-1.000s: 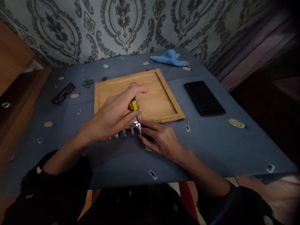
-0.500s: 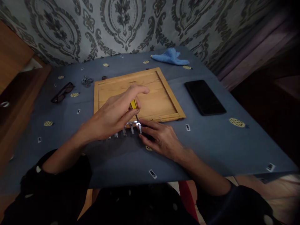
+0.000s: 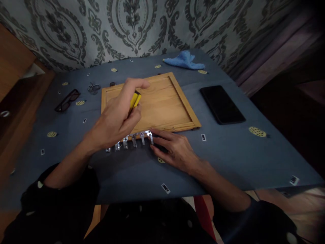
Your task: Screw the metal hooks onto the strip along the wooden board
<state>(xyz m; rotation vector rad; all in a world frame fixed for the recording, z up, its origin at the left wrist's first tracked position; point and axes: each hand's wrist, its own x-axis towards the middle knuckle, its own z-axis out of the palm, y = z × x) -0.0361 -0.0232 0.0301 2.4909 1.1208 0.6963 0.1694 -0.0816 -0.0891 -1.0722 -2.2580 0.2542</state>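
Your left hand [image 3: 115, 115], gripping the screwdriver [image 3: 135, 100], has lifted off the hook rail [image 3: 134, 140] at the wooden board's [image 3: 162, 108] near edge, apparently pausing the turning, while your right hand [image 3: 176, 149] pinches its end.

Shows a light-brown wooden board [image 3: 164, 98], lying flat at the centre, with a raised border round a sunken, grained middle and small dark holes in its 6 o'clock side. Has, along that same side toward 7 o'clock, a shiny silvery hook strip [image 3: 134, 139], slanting from 8 o'clock to 2 o'clock, with at least six hooks pointing out toward 6 o'clock. Includes too a yellow-and-black screwdriver [image 3: 136, 100], held over the board, just to 9 o'clock of its middle, tilted toward 1 o'clock, with its shaft hidden from view.
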